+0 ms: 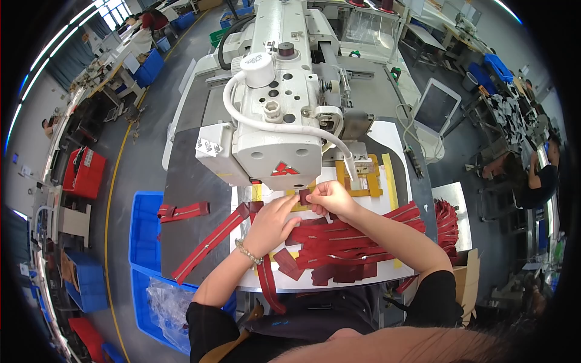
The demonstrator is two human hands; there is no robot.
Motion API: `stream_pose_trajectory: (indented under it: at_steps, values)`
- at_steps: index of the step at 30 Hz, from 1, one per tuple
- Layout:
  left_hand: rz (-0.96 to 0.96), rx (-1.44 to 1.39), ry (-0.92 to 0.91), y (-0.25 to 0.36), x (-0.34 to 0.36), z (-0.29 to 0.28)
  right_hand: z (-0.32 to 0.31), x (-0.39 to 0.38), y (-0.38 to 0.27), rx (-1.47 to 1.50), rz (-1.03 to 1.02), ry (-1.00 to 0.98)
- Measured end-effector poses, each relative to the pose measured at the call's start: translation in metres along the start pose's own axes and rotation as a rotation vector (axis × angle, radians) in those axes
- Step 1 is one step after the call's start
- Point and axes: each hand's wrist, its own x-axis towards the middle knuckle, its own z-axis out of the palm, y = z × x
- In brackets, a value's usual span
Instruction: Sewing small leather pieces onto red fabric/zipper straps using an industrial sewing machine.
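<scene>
A small dark red fabric patch (304,196) is pinched between the thumb and fingers of my right hand (331,201), just below the sewing machine head (275,160). My left hand (271,228) lies with its fingers stretched out toward that patch, over a red zipper (268,284) that hangs past the table edge. Beside it, a second red zipper (209,245) with a metal slider slants across the dark tabletop. Under my right forearm a thick pile of red zippers (357,239) is spread out, with loose dark red patches (288,264) along its near side.
A yellow clamp frame (375,184) sits under the machine arm. Farther left, a folded red zipper (190,210) lies at the table edge above blue bins (145,236). A tilted screen (434,107) stands at the right, with more bundled zippers (446,224) below it.
</scene>
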Motion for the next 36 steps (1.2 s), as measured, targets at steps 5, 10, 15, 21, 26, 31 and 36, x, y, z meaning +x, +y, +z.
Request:
stream_pose_trajectory:
  at_steps: [5, 10, 15, 21, 26, 31, 36]
  values:
    - [-0.015, 0.018, -0.101, -0.016, -0.018, -0.003, 0.008, 0.013, -0.006, -0.086, 0.074, 0.072]
    - [0.24, 0.267, -0.182, -0.059, -0.023, -0.022, 0.015, 0.014, -0.01, -0.127, 0.07, 0.115]
    - [0.378, 0.393, -0.079, -0.082, -0.016, -0.047, 0.014, 0.015, -0.019, -0.213, 0.11, 0.115]
    - [0.391, 0.281, -0.088, -0.044, 0.003, -0.022, 0.014, 0.018, -0.023, -0.282, 0.196, 0.107]
    - [0.334, 0.216, -0.142, -0.049, 0.016, -0.004, 0.014, 0.02, -0.025, -0.278, 0.21, 0.074]
    - [0.368, 0.245, -0.118, -0.047, 0.022, -0.002, 0.011, 0.023, -0.026, -0.287, 0.22, 0.058]
    - [0.392, 0.296, -0.109, -0.048, 0.023, 0.0, 0.008, 0.025, -0.029, -0.299, 0.205, 0.008]
